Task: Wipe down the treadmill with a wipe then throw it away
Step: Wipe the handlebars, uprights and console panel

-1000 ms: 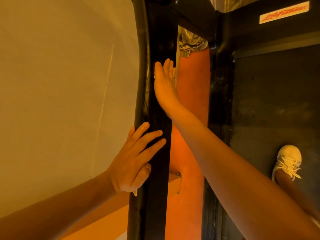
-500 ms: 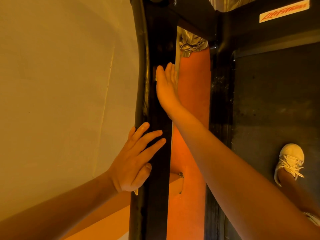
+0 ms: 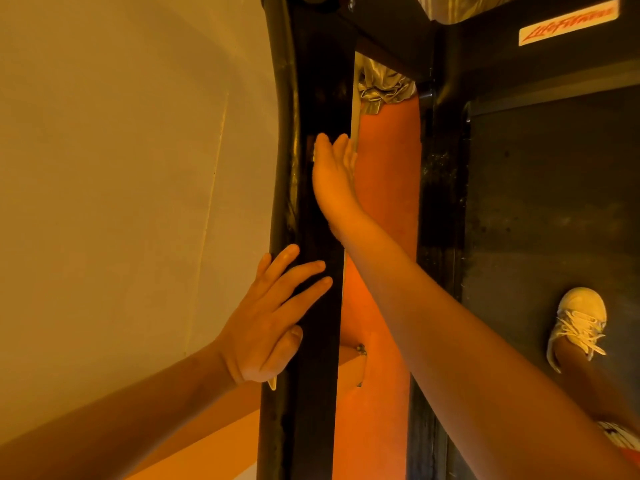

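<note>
Fingers (image 3: 341,147) of my right hand (image 3: 334,188) lie straight, pressing the wipe (image 3: 314,153) onto the treadmill rail (image 3: 311,410); a pale edge peeks beside them. Nearer me, my left hand (image 3: 266,327) rests spread-fingered. Limp, thin stuff, I judge: pinch that edge.

Dim warm orange cast, deep blacks losing detail, slight softness, wide-angle bending at edges

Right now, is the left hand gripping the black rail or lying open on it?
Open. The left hand lies flat on the black rail, fingers straight and spread, none curled round it.
</note>
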Demonstrator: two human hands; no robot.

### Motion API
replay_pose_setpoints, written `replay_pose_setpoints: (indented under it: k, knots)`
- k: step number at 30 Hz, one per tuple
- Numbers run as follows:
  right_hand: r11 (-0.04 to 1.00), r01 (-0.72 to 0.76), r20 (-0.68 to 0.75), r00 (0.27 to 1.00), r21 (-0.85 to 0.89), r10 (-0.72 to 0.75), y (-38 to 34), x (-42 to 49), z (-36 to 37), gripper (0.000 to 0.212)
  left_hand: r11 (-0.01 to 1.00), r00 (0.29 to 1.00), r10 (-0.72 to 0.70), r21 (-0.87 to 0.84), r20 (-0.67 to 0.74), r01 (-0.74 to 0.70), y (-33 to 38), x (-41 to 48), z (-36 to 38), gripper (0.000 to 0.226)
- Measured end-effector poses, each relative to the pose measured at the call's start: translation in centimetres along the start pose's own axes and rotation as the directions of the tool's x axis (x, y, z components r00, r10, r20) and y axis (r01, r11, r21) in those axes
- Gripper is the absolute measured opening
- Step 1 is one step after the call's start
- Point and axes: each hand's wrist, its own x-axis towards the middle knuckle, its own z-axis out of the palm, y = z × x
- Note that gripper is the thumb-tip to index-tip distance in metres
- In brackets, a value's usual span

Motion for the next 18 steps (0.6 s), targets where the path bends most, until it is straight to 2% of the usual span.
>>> replay_pose_setpoints:
  k: [5,11,16,18]
  knots:
    - [0.993,0.119,0.046,0.992,0.017,-0.12,0.3,-1.3,0.4,0.06,1.0,1.0,0.008,0.009,0.0,-0.008,0.0,0.0,0.0,0.054]
    - [1.0,-0.026,-0.022,0.999,-0.018,0.026,0.5,-0.5,0.0,0.063,1.0,1.0,0.009,0.011,-0.002,-0.009,0.1,0.1,-0.1,0.054]
    - [0.994,0.108,0.043,0.993,0.009,-0.108,0.2,-0.9,0.4,0.062,1.0,1.0,0.009,-0.001,-0.006,-0.009,-0.1,0.0,0.1,0.053]
    - [0.996,0.087,0.031,0.996,0.002,-0.087,1.4,-0.7,-0.1,0.062,1.0,1.0,0.011,-0.003,-0.007,-0.011,0.0,0.0,0.1,0.054]
